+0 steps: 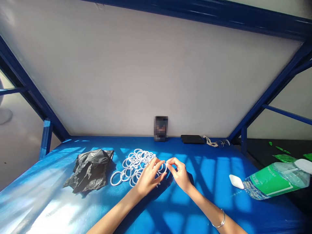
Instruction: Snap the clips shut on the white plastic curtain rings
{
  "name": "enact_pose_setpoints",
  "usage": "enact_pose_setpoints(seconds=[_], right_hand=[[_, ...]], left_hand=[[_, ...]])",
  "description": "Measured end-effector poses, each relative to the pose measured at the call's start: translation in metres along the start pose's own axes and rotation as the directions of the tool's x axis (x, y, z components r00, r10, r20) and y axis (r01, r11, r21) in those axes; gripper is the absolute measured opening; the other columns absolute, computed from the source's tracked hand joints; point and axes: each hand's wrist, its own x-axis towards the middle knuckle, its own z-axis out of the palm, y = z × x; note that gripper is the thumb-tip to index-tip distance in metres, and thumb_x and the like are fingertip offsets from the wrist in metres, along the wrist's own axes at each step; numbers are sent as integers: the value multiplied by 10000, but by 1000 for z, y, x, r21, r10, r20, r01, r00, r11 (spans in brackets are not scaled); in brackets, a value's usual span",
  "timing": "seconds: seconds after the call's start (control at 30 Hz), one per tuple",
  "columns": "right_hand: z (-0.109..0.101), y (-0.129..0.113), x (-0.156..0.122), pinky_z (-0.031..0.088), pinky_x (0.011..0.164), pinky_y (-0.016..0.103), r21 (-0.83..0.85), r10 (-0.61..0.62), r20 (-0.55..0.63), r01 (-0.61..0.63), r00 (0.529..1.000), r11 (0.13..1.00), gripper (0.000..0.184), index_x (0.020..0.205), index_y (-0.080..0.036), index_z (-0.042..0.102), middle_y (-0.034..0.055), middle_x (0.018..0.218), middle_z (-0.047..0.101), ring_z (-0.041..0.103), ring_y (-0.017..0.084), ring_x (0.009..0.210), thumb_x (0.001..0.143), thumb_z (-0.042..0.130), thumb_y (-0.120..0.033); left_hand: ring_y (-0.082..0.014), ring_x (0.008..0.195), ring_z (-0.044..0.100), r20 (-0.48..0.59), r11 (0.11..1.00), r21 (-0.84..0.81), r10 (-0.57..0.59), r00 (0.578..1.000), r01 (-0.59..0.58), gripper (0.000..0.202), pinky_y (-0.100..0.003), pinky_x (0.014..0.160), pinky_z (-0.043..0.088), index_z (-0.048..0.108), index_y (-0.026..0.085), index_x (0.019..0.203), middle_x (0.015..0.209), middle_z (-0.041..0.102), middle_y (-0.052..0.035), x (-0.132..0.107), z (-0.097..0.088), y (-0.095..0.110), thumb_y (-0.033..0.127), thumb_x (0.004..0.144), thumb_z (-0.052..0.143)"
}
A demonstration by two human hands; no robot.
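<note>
Item: white plastic ring (163, 167), pinched by our left hand (148, 177) and right hand (179, 173) fingertips, beside the ring pile (133, 165).

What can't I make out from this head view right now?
- Ring between the left hand and right hand: fingers cover most of it, so whether it is joined to others is unclear.
- Rings in the pile: overlapping, count unclear.
- Black bag: crumpled, contents hidden.
- Dark card at the wall: blurred.
- Bottle: far end runs into a white thing near the right edge; label too small to read.
</note>
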Motion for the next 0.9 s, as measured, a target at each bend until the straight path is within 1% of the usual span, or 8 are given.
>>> enact_pose_setpoints(seconds=[0.07,0.13,0.23,0.3,0.53,0.7,0.8,0.9], right_hand=[[-6,-6,4,561,757,374,-80,-3,-19,1,1000,997,193,825,-247,640,51,844,713,688,251,816,931,601,-404],[-15,-10,11,556,758,405,-163,-13,-42,6,999,987,188,829,-258,639,66,850,711,681,270,811,936,587,-404],[-29,-8,20,545,738,431,-246,-5,-41,-6,999,969,165,830,-283,624,83,845,705,670,285,787,941,575,-395],[-37,-1,25,541,723,422,-278,8,-20,-13,1000,961,163,836,-288,612,85,831,704,667,279,773,950,560,-392],[-53,21,31,530,746,346,-449,-12,71,42,997,892,216,881,-217,597,76,895,695,659,227,836,980,477,-366],[-68,28,35,502,740,347,-594,-10,109,73,994,801,184,854,-212,593,66,861,688,650,226,820,943,462,-307],[-76,26,37,473,717,336,-673,27,122,62,992,737,146,836,-214,600,57,858,693,651,227,815,906,488,-277],[-83,19,38,461,698,321,-720,64,139,57,988,692,135,839,-214,622,53,872,706,656,219,803,885,509,-272]], left_hand=[[-285,1112,627,23,997,71,-30,999,28,503,-420,907,583,421,252,1436,1253,598,-132,1,-4,-4,319,960,567],[-315,1195,582,30,985,150,-88,996,83,519,-472,976,542,433,226,1440,1322,567,-150,3,-8,-10,377,961,564],[-322,1197,564,47,946,270,-198,979,179,331,-527,983,506,570,186,1272,1283,579,-147,4,-12,-23,316,979,487],[-320,1181,557,59,927,315,-235,970,205,260,-543,977,490,618,173,1152,1247,587,-141,4,-12,-30,256,969,452],[-344,1161,561,169,942,321,-160,973,100,134,-592,992,449,618,151,888,1204,586,-148,5,-14,-26,283,888,600],[-352,1213,531,247,930,366,-118,962,20,65,-588,1014,448,624,158,860,1248,581,-157,4,-13,-27,221,850,613],[-325,1212,538,244,930,368,-81,966,-15,74,-561,1022,454,608,166,837,1236,591,-137,5,-14,-27,135,851,542],[-292,1152,573,173,957,291,-63,983,11,103,-515,999,479,588,176,859,1197,606,-120,9,-18,-23,131,875,496]])
